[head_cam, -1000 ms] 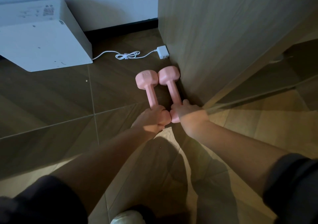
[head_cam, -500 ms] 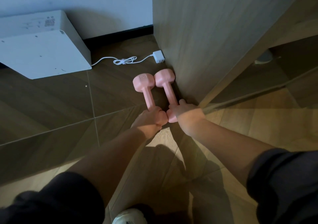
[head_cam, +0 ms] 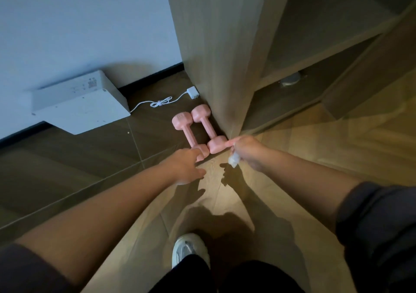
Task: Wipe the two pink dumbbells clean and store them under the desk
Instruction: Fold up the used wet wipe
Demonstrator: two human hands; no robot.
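Note:
Two pink dumbbells lie side by side on the dark floor, against the wooden desk side panel (head_cam: 216, 51). The left dumbbell (head_cam: 188, 132) and the right dumbbell (head_cam: 208, 128) point away from me. My left hand (head_cam: 186, 164) hovers just short of the left dumbbell's near end, fingers straight, fingertips touching or nearly touching it. My right hand (head_cam: 246, 150) holds a crumpled white wipe (head_cam: 234, 158) in its curled fingers, with one finger reaching to the right dumbbell's near head.
A white box-shaped appliance (head_cam: 78, 105) stands at the wall on the left. Its white cord and plug (head_cam: 177, 98) lie on the floor behind the dumbbells. Open wooden shelves (head_cam: 315, 67) are at the right. My white shoe (head_cam: 189, 251) is below.
Both hands let go of the dumbbells' near ends and drew back toward me. The dumbbells stayed put. The camera rose and moved back, and the white wipe came into sight.

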